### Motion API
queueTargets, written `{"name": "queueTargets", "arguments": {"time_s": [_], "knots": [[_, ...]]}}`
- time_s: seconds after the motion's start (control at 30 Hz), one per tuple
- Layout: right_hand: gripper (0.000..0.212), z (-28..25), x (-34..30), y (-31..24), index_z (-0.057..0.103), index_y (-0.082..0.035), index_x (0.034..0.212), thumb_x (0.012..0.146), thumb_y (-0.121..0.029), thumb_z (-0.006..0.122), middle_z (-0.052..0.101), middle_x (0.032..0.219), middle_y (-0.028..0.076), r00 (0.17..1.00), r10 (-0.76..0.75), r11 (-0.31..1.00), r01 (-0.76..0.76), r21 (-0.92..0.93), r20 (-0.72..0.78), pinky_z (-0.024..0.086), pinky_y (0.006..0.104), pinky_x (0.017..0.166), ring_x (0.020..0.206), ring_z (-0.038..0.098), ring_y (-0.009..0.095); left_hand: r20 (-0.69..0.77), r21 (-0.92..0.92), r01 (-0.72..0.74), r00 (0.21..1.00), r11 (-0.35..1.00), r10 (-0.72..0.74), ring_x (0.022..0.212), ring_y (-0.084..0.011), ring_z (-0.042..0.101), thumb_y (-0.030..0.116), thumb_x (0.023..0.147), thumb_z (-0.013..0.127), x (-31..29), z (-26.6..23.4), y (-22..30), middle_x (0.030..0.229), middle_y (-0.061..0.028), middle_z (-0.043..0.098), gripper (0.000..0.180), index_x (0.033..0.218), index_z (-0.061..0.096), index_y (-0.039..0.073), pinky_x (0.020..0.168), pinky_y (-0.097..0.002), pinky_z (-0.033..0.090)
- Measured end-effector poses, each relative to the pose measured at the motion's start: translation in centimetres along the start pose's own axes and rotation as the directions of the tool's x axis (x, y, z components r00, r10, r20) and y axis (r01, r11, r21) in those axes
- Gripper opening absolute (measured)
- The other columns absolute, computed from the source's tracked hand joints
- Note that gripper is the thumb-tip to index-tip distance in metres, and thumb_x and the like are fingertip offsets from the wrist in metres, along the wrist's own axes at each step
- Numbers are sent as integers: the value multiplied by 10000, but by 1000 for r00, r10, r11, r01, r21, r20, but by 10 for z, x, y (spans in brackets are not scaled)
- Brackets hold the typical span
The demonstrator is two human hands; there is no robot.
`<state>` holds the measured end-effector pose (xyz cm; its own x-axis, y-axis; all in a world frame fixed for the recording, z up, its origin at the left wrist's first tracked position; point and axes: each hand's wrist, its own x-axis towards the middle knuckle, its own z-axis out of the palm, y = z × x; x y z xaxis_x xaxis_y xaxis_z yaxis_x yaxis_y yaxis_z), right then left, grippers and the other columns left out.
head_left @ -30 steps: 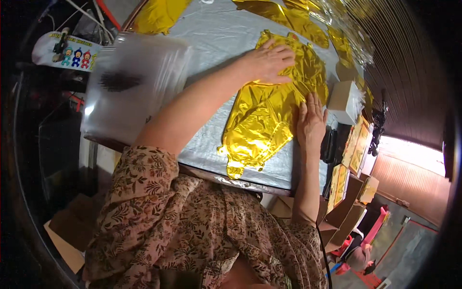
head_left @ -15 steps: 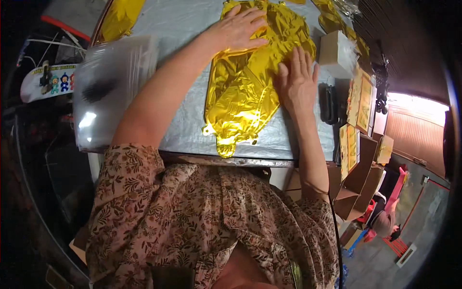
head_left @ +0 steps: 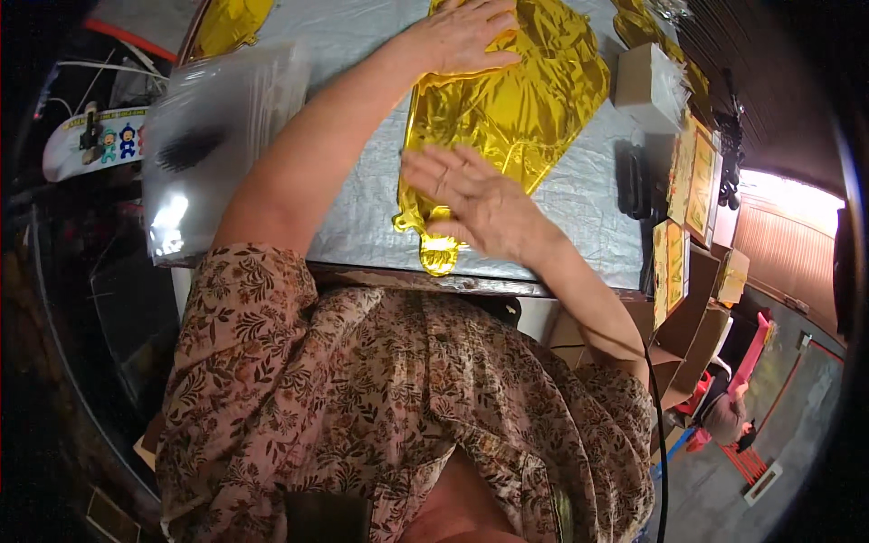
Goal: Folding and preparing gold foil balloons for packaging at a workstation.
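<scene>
A shiny gold foil balloon [head_left: 534,95], flat and wrinkled, lies on the covered table, its narrow tabbed end close to the front edge. My left hand [head_left: 466,41] rests with fingers spread on the balloon's far left part. Over the near end, my right hand [head_left: 484,204] is open, fingers stretched toward the left; whether it touches the foil or hovers just above I cannot tell. It hides part of the balloon's lower section. Neither hand grips anything.
A stack of clear plastic bags [head_left: 226,154] lies at the table's left. On the right are a white box [head_left: 647,86], a black object [head_left: 634,181] and yellow printed boxes [head_left: 692,181]. More gold foil [head_left: 231,23] lies at the far left. The table's front edge [head_left: 471,283] runs before me.
My right hand has moved from the balloon's right side left and nearer, over its lower end. My left hand stays on the foil, slightly farther up in the picture.
</scene>
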<state>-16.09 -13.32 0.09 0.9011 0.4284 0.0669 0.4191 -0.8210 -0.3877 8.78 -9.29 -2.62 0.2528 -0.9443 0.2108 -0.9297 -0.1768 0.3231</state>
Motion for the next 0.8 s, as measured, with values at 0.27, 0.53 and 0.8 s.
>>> {"name": "queueTargets", "arguments": {"time_s": [0.27,0.53,0.8], "knots": [[594,-17,52,57,535,-86,1494,1034,-461,528,550,1525,91,987,-122,992,120,-27,-108,285,469,1263,1446,474,306,-46,142,60,997,988,-54,1530,-375,274,565,990,542,0,19,2,1626,-218,344,716,1478,484,44,1235,-605,176],[624,5,31,34,379,-160,1601,1049,-428,494,359,1667,24,986,-166,986,166,-7,29,268,477,1276,1534,337,288,-63,85,-6,998,996,12,1535,-366,276,596,1003,503,14,22,-18,1640,-203,336,746,1496,461,36,1237,-588,183],[423,-21,-7,10,612,-131,1427,1067,-345,552,575,1503,100,987,-67,870,128,476,-143,492,443,1132,1359,564,284,-157,163,-28,986,986,54,1530,-299,305,570,1026,514,1,26,-17,1625,-132,385,624,1436,528,100,1243,-553,200]]}}
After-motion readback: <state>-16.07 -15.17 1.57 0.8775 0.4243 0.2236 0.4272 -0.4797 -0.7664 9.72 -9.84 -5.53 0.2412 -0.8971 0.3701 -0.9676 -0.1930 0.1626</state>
